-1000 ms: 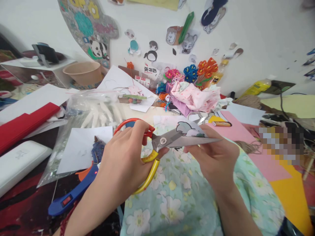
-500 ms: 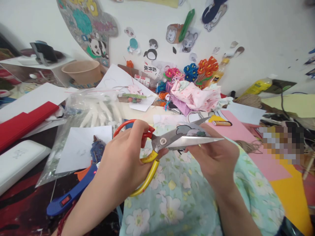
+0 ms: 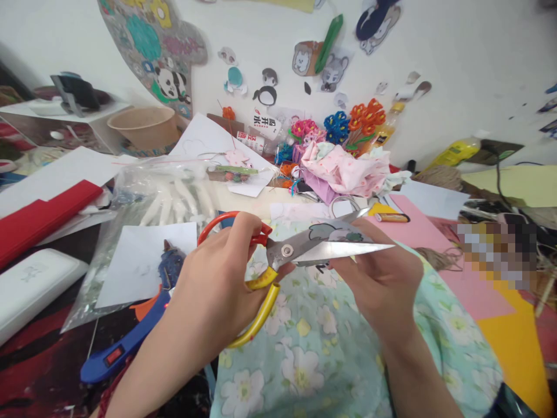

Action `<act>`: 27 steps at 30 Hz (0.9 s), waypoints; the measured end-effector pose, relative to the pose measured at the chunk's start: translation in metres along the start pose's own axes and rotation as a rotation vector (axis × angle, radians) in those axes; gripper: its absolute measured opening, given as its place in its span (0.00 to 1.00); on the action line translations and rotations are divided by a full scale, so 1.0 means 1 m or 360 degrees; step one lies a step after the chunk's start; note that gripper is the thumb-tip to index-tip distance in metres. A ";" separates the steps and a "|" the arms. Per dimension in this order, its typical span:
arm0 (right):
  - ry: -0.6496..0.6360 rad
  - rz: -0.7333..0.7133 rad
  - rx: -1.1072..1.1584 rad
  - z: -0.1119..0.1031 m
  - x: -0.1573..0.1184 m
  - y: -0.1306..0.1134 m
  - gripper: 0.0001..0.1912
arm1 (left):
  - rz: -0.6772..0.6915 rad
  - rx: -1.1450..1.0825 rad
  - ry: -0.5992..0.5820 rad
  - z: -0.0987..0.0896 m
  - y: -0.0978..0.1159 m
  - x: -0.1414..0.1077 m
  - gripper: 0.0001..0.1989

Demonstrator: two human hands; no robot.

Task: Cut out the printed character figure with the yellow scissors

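My left hand (image 3: 217,276) is wrapped round the red and yellow handles of a pair of scissors (image 3: 288,251), whose blades are spread and point right. Between the blades lies a small paper cutout (image 3: 342,233) with a grey and green drawing. My right hand (image 3: 385,270) pinches this cutout from behind and below; its fingertips are partly hidden by the paper and the lower blade. Both hands are above a pale green floral cloth (image 3: 300,371).
At left lie a blue glue gun (image 3: 126,342), a white sheet (image 3: 126,261), a clear plastic bag (image 3: 96,273) and a white case (image 3: 39,290). Pink paper (image 3: 474,290) and yellow paper (image 3: 513,342) lie at right. Behind are pink fabric (image 3: 348,165) and several craft flowers (image 3: 368,119).
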State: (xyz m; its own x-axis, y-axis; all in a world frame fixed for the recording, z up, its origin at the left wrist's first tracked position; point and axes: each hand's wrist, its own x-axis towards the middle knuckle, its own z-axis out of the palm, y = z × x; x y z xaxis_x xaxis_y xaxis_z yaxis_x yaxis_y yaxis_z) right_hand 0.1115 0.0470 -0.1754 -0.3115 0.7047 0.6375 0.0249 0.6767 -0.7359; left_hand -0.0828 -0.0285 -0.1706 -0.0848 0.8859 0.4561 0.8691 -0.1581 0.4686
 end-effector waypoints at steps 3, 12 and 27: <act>-0.0006 -0.0013 -0.0002 0.000 0.000 -0.001 0.11 | 0.0013 0.0012 0.0004 0.000 0.000 -0.001 0.19; 0.0011 -0.0011 0.0014 0.000 0.001 0.000 0.11 | 0.0010 0.0056 -0.0033 -0.002 0.001 -0.002 0.17; 0.0042 -0.0039 0.0013 0.002 -0.001 0.000 0.12 | 0.0025 0.0050 -0.0047 -0.001 0.000 -0.002 0.17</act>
State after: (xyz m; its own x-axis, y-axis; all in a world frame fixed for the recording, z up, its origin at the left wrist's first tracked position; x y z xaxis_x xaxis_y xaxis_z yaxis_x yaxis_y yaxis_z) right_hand 0.1101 0.0462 -0.1761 -0.2866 0.6936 0.6609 0.0096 0.6919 -0.7219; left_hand -0.0830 -0.0303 -0.1709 -0.0572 0.8959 0.4405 0.8851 -0.1585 0.4375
